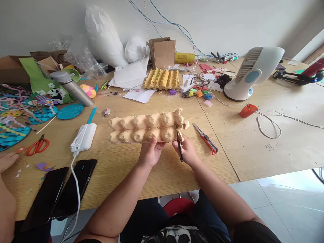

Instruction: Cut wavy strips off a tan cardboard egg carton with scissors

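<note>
A strip of pulp egg carton, two rows of bumps facing up, is held above the table in front of me. My left hand grips its near edge, thumb on top and fingers underneath. At the strip's right end, my right hand is closed around black-handled scissors. Their blades reach into the carton between the last bumps, where the end piece looks partly cut and torn. To the right of my right hand, a red and black utility knife lies on the table.
A yellow egg tray lies farther back. Left are a power bank, two phones, red scissors and a steel bottle. Another person's arm rests at far left. A fan and orange cup stand right.
</note>
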### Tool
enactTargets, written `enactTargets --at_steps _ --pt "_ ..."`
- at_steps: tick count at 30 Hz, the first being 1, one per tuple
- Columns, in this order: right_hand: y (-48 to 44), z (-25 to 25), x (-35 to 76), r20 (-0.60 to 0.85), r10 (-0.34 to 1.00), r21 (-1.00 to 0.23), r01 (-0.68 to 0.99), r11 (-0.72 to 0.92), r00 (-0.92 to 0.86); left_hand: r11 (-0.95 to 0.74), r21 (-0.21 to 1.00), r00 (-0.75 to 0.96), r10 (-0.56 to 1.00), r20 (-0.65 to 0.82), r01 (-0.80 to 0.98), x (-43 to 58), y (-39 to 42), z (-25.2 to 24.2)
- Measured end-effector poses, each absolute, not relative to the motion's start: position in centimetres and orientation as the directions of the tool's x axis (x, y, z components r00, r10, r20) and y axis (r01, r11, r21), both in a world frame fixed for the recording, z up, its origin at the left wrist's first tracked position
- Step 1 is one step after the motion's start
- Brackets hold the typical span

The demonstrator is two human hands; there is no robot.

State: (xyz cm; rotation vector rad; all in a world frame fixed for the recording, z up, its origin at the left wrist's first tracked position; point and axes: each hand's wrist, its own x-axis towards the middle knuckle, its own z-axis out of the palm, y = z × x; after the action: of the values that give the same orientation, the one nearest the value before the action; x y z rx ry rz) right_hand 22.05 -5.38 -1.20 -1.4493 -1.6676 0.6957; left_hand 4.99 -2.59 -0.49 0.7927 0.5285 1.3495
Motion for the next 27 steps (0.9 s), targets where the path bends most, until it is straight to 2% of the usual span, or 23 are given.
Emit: enactTargets --at_steps 6,12,27 --pt "-5.24 -1.66 22.03 0.227 0.972 -0.848 0.502 0.171 0.052 0.048 0.749 0.178 0.980 0.094 -0.661 5.18 -2.78 -0.42" --pt "-5.16 -1.95 21.93 0.234 0.971 -0.868 0.461 0.187 0.046 0.063 0.734 0.191 0.977 0.091 -0.676 5.24 -2.89 -0.16" --pt "-5.39 -1.32 21.52 0.332 0.935 -0.851 0.466 0.240 0.124 0.165 0.646 0.251 0.967 0.043 -0.745 4.99 -2.79 0.25"
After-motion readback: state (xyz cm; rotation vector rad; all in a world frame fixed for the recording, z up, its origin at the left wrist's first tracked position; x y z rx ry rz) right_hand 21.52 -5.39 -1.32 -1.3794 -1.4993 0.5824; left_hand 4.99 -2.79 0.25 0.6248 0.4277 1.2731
